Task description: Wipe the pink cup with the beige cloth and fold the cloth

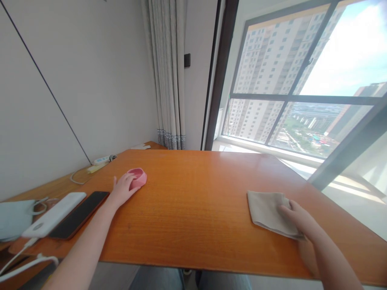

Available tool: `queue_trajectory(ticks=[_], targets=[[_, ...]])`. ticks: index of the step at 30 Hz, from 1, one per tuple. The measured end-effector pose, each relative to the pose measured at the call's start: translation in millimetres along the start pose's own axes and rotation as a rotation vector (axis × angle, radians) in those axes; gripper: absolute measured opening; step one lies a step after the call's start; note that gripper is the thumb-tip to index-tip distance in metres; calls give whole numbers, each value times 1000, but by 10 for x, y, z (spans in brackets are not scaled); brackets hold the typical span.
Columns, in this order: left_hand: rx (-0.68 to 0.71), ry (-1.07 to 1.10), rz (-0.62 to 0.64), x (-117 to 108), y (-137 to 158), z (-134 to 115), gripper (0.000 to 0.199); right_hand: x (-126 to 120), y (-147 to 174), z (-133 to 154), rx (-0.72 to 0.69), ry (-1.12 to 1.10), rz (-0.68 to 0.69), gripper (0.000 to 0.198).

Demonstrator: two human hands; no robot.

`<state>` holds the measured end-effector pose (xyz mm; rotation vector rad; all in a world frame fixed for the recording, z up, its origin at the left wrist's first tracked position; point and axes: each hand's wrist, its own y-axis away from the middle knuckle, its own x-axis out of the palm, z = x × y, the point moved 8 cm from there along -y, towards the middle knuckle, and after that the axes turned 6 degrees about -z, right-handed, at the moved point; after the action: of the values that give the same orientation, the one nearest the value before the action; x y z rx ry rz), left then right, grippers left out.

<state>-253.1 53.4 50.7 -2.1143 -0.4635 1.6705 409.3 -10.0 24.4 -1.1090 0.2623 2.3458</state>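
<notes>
At the left of the wooden table [193, 201], my left hand [123, 190] holds a small pink bowl-like thing [139, 175]. The fingers reach over its rim and the thumb lies along its near side; its inside is partly covered. On the right, a folded beige cloth [266, 207] lies on the tabletop. My right hand [296, 215] pinches the cloth's right edge, thumb on top and the other fingers hidden beneath.
Left of my left forearm lie a black phone [80, 214], a white power bank [54, 213] with a cable, and a pale bag-like item [15, 219]. A power strip [102, 160] sits by the wall. A curtain [167, 80] and large window [287, 96] stand beyond.
</notes>
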Motion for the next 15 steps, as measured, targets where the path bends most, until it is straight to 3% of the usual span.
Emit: queue_trajectory(ticks=[3, 5, 8, 11, 13, 15], targets=[[-8, 183, -158, -271, 84, -389, 42, 144, 322, 515, -53, -379, 171, 40], [-10, 443, -130, -293, 198, -770, 40, 260, 597, 895, -90, -525, 234, 44], [-51, 936, 176, -56, 483, -1447, 57, 572, 1042, 1462, -142, -701, 376, 48], [-215, 1422, 561, 186, 868, -2013, 72, 991, 1476, 1918, -156, -853, 568, 47], [-389, 1567, 683, 236, 1054, -2138, 70, 1212, 1692, 2129, -186, -905, 625, 45], [-548, 1546, 631, 184, 1115, -1996, 67, 1353, 1831, 2285, -258, -938, 646, 39]])
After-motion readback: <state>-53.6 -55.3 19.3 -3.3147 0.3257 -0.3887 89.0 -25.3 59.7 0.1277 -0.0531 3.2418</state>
